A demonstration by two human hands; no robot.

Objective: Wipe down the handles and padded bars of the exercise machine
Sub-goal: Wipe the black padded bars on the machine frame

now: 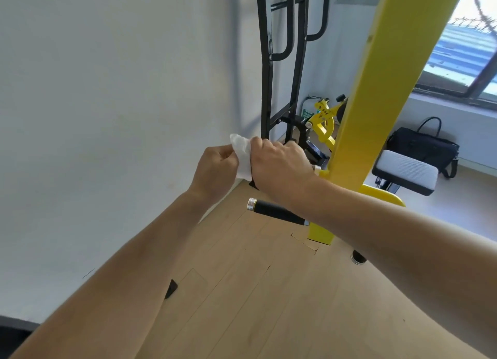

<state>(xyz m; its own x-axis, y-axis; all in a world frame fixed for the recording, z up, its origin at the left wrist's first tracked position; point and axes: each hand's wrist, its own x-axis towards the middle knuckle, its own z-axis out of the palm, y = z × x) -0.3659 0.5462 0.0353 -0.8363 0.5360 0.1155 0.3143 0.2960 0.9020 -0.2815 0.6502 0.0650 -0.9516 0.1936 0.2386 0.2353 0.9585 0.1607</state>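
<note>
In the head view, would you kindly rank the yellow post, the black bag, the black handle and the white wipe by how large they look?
1. yellow post
2. black bag
3. black handle and white wipe: look alike, so unranked; the hands hide part of the wipe.

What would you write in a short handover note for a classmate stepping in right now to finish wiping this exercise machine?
Left hand: pinches one edge of the white crumpled wipe.
Right hand: curled over the wipe's other side, on an upper handle that it hides.
Lower black foam-grip handle with silver end cap: juts from the yellow steel upright, free, no cloth on it.
Grey padded seat with black base: beyond the upright, untouched now.
Done: cannot tell from this view.
Left: likely the lower handle, then the padded parts.
</note>
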